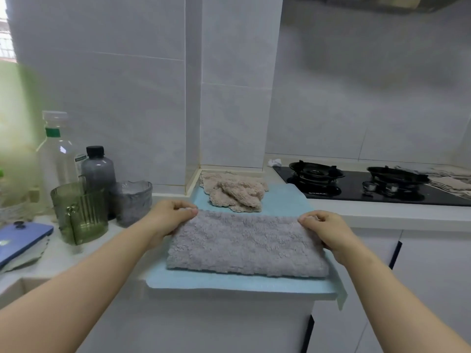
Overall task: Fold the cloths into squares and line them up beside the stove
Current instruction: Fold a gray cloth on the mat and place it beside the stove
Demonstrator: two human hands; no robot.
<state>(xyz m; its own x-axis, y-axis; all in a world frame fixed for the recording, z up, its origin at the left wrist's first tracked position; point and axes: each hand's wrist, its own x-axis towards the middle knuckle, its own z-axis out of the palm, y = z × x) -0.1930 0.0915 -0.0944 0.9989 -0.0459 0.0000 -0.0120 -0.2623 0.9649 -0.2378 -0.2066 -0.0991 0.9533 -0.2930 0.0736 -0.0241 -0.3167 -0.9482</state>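
The left hand (168,217) and right hand (328,233) each pinch a far corner of the folded grey cloth (244,243) between closed fingers, the cloth lying on the blue mat (280,202) left of the stove (356,184).

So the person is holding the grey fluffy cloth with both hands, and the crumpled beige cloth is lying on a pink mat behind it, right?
Almost. The mat is light blue, not pink, as the head view shows. Both hands, left hand and right hand, do hold the grey cloth, with the crumpled beige cloth behind it.
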